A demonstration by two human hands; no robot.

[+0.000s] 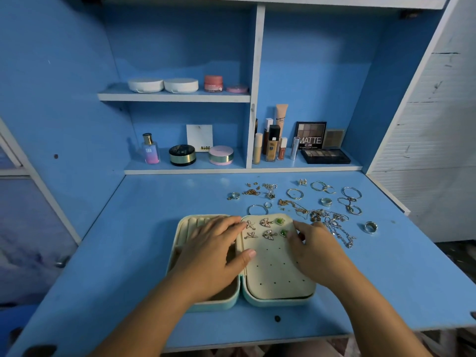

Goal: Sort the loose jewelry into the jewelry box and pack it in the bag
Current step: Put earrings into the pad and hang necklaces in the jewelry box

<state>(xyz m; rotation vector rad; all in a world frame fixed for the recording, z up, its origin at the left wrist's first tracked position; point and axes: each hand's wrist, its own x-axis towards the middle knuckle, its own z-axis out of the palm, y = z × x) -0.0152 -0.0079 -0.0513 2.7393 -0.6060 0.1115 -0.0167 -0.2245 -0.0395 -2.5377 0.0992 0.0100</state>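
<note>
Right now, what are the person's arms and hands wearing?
Nothing visible: no sleeves show, right down to the frame's edge. The left hand and right hand show no gloves, rings, watch or bracelet. The nails look short.

Home bedroom vanity: blue desk (159,228) with built-in shelves (175,97), makeup far — perfume bottle (150,148), foundation (272,144), eyeshadow palettes (325,155); jewelry (319,202) scattered right.

Both bare forearms reach forward from the near side of the jewelry box (278,301). The left grip (213,251) lies palm-down over the box's left half, fingers straight and spread, thumb resting on the right half. The right grip (316,248) sits at the box's far right edge with its fingers bent down; whether they pinch anything cannot be told.
</note>
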